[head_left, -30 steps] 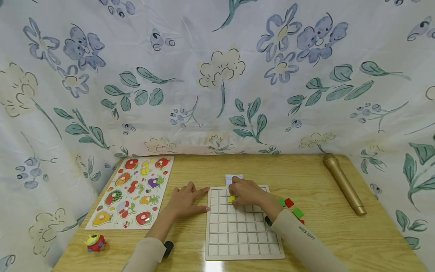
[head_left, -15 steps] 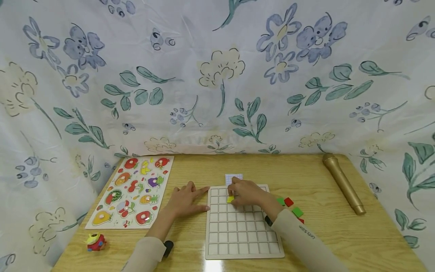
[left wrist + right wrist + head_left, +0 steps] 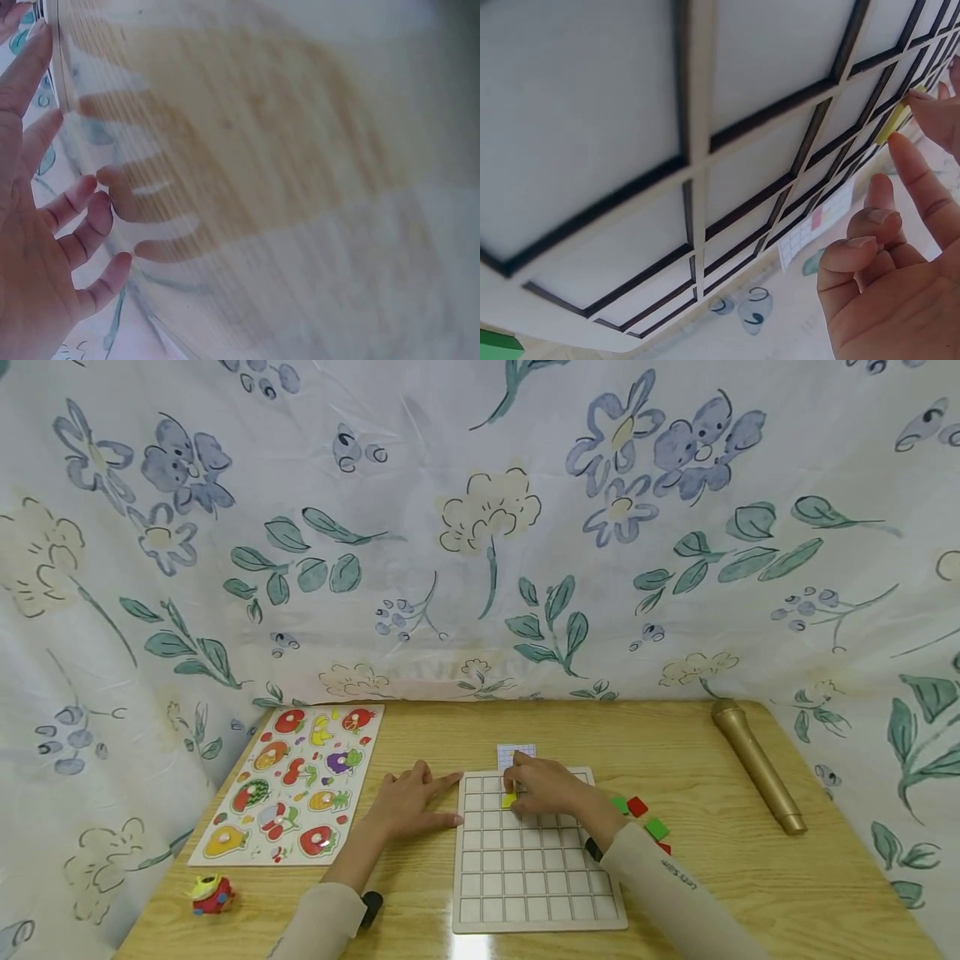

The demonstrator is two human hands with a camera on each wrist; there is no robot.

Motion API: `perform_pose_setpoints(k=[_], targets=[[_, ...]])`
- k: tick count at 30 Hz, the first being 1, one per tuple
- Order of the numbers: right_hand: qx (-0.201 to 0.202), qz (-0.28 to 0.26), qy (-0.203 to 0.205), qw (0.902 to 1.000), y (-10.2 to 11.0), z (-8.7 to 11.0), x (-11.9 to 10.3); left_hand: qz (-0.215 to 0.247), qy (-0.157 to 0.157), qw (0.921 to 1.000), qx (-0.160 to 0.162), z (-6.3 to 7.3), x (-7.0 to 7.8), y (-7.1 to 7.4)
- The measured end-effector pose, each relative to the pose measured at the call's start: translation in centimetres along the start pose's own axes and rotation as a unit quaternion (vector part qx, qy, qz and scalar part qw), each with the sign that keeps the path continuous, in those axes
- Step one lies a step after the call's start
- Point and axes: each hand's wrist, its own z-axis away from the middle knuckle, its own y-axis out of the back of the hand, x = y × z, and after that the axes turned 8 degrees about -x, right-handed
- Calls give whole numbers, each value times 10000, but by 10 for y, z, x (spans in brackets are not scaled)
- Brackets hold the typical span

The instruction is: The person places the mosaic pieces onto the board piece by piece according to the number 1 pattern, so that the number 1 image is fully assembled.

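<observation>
A pale grid board (image 3: 512,885) with square cells lies on the table in front of me. Along its left edge, the thumb and forefinger of my left hand (image 3: 405,806) touch the rim, the fingers spread. My right hand (image 3: 551,787) is over the board's upper part and pinches a small yellow square tile (image 3: 509,800) between thumb and forefinger. In the right wrist view the yellow tile (image 3: 890,124) appears at a cell, slightly tilted; whether it is seated cannot be told. A small printed grid card (image 3: 517,749) lies behind the board, partly hidden by my right hand.
Several red and green tiles (image 3: 657,828) lie right of the board, partly hidden by my right forearm. Further right is a gold microphone (image 3: 759,767). A fruit puzzle board (image 3: 255,855) lies at the left, with a small toy figure (image 3: 213,895) in front of it.
The yellow tile and the right fingertips have shifted very slightly left on the board. My left hand has stayed in place.
</observation>
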Motion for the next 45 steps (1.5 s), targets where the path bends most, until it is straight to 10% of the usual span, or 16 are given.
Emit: perform_pose_setpoints(k=[19, 45], targets=[[158, -241, -69, 9996, -2, 13, 7, 1, -56, 10000, 29, -2, 5, -2], [452, -118, -596, 9971, 8, 96, 50, 11, -74, 10000, 46, -1, 0, -1]])
